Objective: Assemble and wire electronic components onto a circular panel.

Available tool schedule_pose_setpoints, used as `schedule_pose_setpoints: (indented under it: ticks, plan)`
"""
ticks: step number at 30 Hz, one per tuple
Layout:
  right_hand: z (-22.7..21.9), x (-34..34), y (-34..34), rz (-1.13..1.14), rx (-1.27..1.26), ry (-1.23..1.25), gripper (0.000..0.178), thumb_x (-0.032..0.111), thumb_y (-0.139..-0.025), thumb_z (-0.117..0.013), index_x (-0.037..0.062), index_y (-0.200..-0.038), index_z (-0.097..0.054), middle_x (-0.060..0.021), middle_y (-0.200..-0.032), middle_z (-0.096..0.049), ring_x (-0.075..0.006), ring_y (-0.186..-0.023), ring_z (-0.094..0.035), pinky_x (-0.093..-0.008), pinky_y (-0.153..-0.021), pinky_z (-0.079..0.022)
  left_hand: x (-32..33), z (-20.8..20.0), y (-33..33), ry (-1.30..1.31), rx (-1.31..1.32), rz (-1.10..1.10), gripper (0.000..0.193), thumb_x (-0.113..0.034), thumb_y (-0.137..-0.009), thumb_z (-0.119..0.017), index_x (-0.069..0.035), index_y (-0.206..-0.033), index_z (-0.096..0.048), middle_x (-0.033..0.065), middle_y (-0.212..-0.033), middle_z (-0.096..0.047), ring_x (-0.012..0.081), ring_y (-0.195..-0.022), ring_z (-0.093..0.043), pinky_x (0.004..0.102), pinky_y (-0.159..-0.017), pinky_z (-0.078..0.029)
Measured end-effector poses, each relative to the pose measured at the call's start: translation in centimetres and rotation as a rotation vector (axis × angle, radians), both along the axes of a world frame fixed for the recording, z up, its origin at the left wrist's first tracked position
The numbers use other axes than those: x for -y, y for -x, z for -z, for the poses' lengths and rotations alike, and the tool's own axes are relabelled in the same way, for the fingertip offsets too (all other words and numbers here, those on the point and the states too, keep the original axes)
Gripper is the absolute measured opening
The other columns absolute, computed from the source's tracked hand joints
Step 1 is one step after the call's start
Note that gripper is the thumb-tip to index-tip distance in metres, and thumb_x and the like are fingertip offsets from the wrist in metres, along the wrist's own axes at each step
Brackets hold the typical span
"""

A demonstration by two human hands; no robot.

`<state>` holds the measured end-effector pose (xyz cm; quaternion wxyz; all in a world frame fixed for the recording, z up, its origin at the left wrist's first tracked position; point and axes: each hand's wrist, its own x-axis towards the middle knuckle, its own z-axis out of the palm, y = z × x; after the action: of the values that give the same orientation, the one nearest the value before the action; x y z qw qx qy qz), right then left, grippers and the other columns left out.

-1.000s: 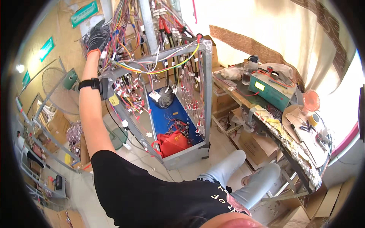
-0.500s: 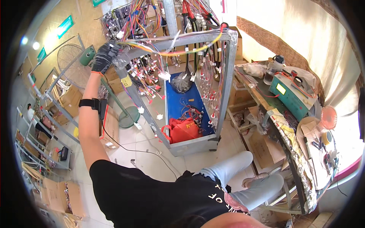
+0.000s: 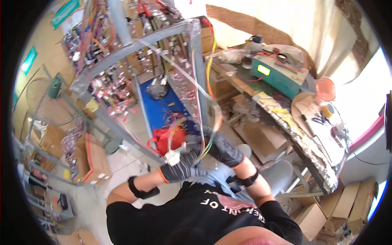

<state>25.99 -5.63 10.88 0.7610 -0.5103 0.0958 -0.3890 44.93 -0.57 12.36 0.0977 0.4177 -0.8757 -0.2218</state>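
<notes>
In front of my chest, both hands wear dark grey gloves with orange cuffs. My left hand [image 3: 183, 166] is closed at the lower end of a wire harness [image 3: 215, 112], beside a white plastic connector [image 3: 172, 157]. My right hand [image 3: 224, 150] closes round the same wires a little farther right; motion blurs its fingers. Yellow, green, red and white strands of the harness run down from the right corner of a grey metal rack [image 3: 195, 45] and loop between my gloves. Exactly how the fingers grip is partly hidden.
Beyond my hands, a blue-lined trough [image 3: 153, 108] holds a red bag [image 3: 168, 139] and loose wires. Many harnesses [image 3: 112, 92] hang from the rack. To the right stands a cluttered workbench [image 3: 281, 118] with a green tester [image 3: 277, 75] and a small fan [image 3: 325, 90]. Cardboard boxes [image 3: 96, 161] stand left.
My left hand has come down from the rack's left corner to my chest. My right hand has come into view. The wires stretched along the top bar now hang down to my hands.
</notes>
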Motion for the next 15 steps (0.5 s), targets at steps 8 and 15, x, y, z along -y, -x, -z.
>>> schedule_pose_setpoints:
  ticks: [8, 15]
  plan:
    - [4.9, 0.0, 5.6, 0.302, 0.466, -0.636, 0.023, 0.021, -0.094, -0.044, 0.0036, -0.109, -0.050, 0.0083, -0.055, -0.033, -0.0052, -0.046, -0.030, -0.0212, -0.053, -0.033, 1.3, 8.6, 5.3, -0.279, -0.328, 0.134, 0.028, -0.024, -0.081, -0.059, -0.011, -0.106, -0.061, 0.0115, -0.080, -0.059, 0.0253, -0.070, -0.056, 0.0384, -0.065, -0.044]
    - [18.6, -0.7, 15.7, 0.902, 0.555, -0.850, 0.014, 0.019, -0.085, -0.059, 0.0090, -0.090, -0.051, 0.0020, -0.052, -0.036, -0.0100, -0.043, -0.035, -0.0270, -0.050, -0.038, 3.6, 14.7, 9.5, -0.022, -0.432, 0.582, 0.035, -0.011, -0.075, -0.062, -0.005, -0.109, -0.058, 0.0147, -0.097, -0.060, 0.0290, -0.089, -0.056, 0.0381, -0.084, -0.043]
